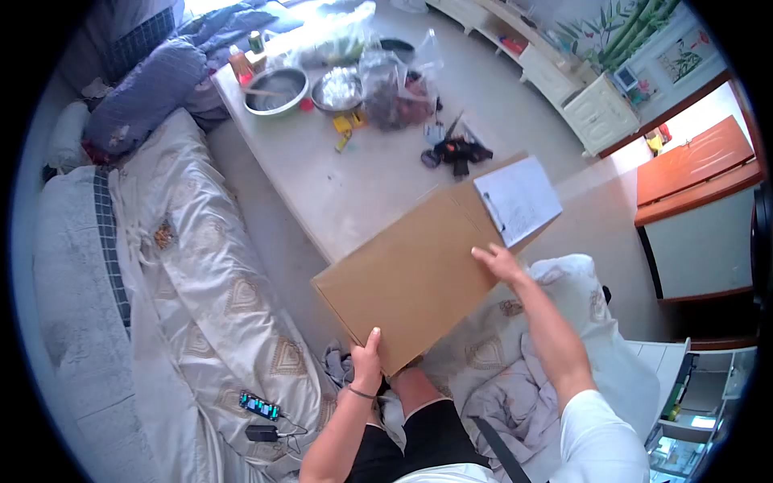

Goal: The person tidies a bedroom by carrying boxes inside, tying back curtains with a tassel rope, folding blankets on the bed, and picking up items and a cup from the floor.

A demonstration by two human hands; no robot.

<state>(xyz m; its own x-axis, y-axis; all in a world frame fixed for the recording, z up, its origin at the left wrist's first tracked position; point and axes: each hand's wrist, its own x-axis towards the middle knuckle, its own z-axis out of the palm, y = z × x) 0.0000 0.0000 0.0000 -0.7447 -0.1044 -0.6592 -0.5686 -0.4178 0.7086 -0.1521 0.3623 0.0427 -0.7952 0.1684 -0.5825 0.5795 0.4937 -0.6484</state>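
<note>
A large brown cardboard box (411,270), looking fairly flat, lies tilted over the near end of the table and over my knees. My left hand (368,362) grips its near left corner, thumb on top and the other fingers hidden below. At the right edge, my right hand (501,264) holds the cardboard with the thumb side on top; some of its fingers are out of sight. Beyond my right hand, a white sheet of paper with a dark clip (519,200) rests on the far right end of the cardboard.
On the pale table (298,173) stand a large metal bowl (276,90), a foil-filled bowl (338,88), plastic bags (394,88), yellow items (348,123) and a black tangled item (459,153). A covered sofa (209,282) with a phone (260,405) lies left.
</note>
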